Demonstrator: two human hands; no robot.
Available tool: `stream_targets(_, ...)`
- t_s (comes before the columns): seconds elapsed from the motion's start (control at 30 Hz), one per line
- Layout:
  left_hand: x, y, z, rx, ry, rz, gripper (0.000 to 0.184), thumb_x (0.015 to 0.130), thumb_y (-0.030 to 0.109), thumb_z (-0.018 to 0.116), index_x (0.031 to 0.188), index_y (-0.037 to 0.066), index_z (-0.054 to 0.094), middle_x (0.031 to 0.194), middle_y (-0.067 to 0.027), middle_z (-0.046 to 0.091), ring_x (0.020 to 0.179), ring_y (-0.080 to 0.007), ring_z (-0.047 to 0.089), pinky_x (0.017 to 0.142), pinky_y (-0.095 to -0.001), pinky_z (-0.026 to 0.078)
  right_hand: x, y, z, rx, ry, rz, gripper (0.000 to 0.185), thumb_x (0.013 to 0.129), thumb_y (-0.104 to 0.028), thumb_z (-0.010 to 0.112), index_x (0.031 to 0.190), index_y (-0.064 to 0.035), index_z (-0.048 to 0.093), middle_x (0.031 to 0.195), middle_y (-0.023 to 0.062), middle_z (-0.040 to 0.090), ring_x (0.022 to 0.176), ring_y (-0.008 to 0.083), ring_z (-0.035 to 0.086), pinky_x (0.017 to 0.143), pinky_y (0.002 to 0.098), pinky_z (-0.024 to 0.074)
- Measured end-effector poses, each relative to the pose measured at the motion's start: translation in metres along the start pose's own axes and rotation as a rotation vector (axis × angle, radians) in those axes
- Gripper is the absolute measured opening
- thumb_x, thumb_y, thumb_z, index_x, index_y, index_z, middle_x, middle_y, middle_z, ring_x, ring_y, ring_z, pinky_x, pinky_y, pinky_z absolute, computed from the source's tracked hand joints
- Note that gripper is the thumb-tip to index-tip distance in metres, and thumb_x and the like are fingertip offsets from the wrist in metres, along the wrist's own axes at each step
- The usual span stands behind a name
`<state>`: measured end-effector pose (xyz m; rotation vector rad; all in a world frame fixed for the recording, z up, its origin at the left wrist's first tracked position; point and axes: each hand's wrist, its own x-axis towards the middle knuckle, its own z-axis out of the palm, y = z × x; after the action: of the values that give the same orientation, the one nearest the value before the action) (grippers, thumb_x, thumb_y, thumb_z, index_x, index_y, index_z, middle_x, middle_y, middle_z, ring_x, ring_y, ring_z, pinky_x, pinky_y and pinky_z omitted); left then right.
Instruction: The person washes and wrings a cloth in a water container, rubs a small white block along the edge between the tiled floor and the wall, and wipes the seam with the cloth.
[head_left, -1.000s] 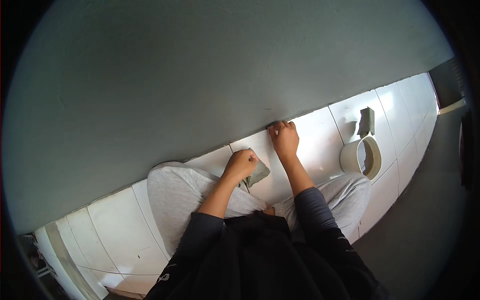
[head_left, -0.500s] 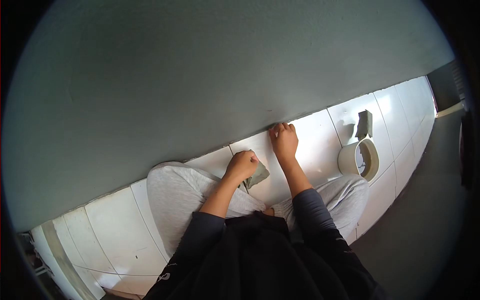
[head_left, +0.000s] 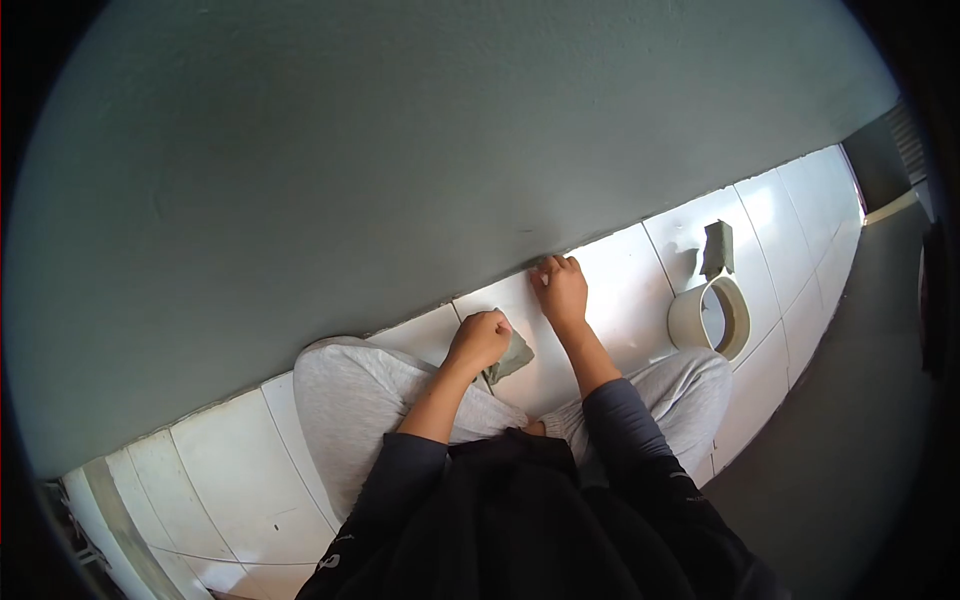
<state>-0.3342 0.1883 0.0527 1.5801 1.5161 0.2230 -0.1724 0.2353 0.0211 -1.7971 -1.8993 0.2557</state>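
My left hand [head_left: 482,340] is closed, its fingers curled at the upper edge of a flat grey-green clay-like slab [head_left: 513,361] that sticks out below and to the right of it. Part of the slab is hidden by the hand. Beside it, my right hand [head_left: 562,290] has its fingertips bent together at the joint where the white tiles meet the grey wall. Whatever those fingers pinch is too small or covered to make out.
A round cream container [head_left: 690,322] stands on the tiles at right. Just behind it is an upright grey-green block [head_left: 718,249]. The grey wall [head_left: 400,170] rises directly ahead, and my crossed legs [head_left: 345,400] flank the work area.
The whole view has shifted slightly. My right hand stays at the wall joint with its fingers a little rearranged; my left hand stays at the slab.
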Motion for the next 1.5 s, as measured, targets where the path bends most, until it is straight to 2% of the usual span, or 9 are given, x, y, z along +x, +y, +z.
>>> stream_targets(0.13,0.0,-0.001,-0.001,-0.121,-0.017,0.064,0.015,0.08,0.012,0.053,0.084,0.005,0.066,0.088,-0.0127,0.066,0.085,-0.0256,0.062,0.077,-0.0342,0.047,-0.002,-0.005,0.0,0.04,-0.005,-0.141,0.014,0.068,-0.015,0.068,0.074,-0.0053,0.059,0.079,0.0079,0.061,0.081,0.0269,0.056,0.067,0.0369,0.0501)
stream_targets(0.27,-0.005,0.011,-0.01,-0.149,-0.003,0.18,0.015,0.081,0.011,0.053,0.088,0.005,0.065,0.091,-0.0103,0.066,0.086,-0.0209,0.062,0.077,-0.0306,0.046,0.02,0.035,-0.02,-0.098,-0.086,0.145,0.014,0.07,-0.017,0.068,0.073,-0.0054,0.062,0.077,0.0078,0.064,0.077,0.0258,0.059,0.064,0.0349,0.05)
stream_targets(0.33,-0.01,0.026,-0.013,-0.259,-0.052,0.194,0.016,0.081,0.01,0.053,0.091,0.004,0.064,0.094,-0.0083,0.064,0.085,-0.0162,0.059,0.075,-0.0274,0.045,0.033,0.059,-0.039,0.216,-0.312,0.423,0.017,0.074,-0.021,0.069,0.077,-0.0052,0.063,0.077,0.0074,0.065,0.071,0.023,0.061,0.064,0.0313,0.0486)
stream_targets(0.47,-0.004,0.034,0.012,-0.604,-0.086,0.345,0.016,0.086,0.008,0.05,0.096,0.004,0.063,0.093,-0.0028,0.062,0.082,-0.0102,0.053,0.076,-0.0256,0.042,0.045,0.09,-0.08,0.814,-0.487,0.529,0.019,0.085,-0.019,0.062,0.1,-0.0066,0.059,0.082,0.0046,0.063,0.069,0.0108,0.059,0.066,0.0231,0.0476)
stream_targets(0.67,0.018,0.03,0.062,-0.576,-0.047,0.339,0.015,0.087,0.006,0.05,0.096,0.004,0.062,0.092,-0.0021,0.06,0.078,-0.0092,0.051,0.071,-0.0231,0.04,0.034,0.107,-0.107,1.009,-0.557,0.564,0.013,0.088,-0.014,0.058,0.099,-0.0074,0.06,0.09,0.0014,0.062,0.078,0.0101,0.061,0.073,0.0226,0.0495)
stream_targets(0.73,0.023,0.023,0.065,-0.355,0.179,0.466,0.014,0.085,0.003,0.05,0.092,0.005,0.062,0.084,-0.0045,0.057,0.072,-0.0128,0.052,0.064,-0.0252,0.041,0.025,0.106,-0.097,1.055,-0.525,0.601,0.013,0.087,-0.014,0.058,0.099,-0.0072,0.06,0.09,0.0013,0.061,0.079,0.0103,0.06,0.073,0.0231,0.0492)
stream_targets(1.03,0.028,0.019,0.07,0.1,0.273,0.563,0.016,0.08,0.007,0.052,0.094,0.01,0.058,0.089,-0.0103,0.052,0.067,-0.0319,0.058,0.057,-0.0415,0.048,0.03,0.114,-0.04,0.509,-0.358,0.331,0.024,0.072,-0.014,0.072,0.09,-0.0011,0.064,0.086,0.0115,0.066,0.077,0.0196,0.063,0.071,0.0301,0.0494)
stream_targets(1.37,0.037,0.014,0.079,0.28,0.336,0.573,0.017,0.076,0.011,0.055,0.093,0.012,0.058,0.088,-0.0097,0.053,0.06,-0.0294,0.059,0.054,-0.0405,0.049,0.033,0.088,-0.029,0.334,-0.19,0.018,0.015,0.072,-0.012,0.067,0.08,-0.0014,0.06,0.08,0.011,0.06,0.071,0.0285,0.06,0.066,0.0366,0.0485)
stream_targets(1.5,0.036,0.016,0.08,0.265,0.37,0.57,0.016,0.076,0.01,0.053,0.091,0.012,0.058,0.084,-0.0094,0.052,0.059,-0.0294,0.057,0.053,-0.0403,0.048,0.042,0.105,-0.03,0.304,-0.109,0.208,0.015,0.072,-0.013,0.067,0.078,-0.0012,0.06,0.08,0.0122,0.059,0.073,0.0306,0.059,0.066,0.0388,0.0484)
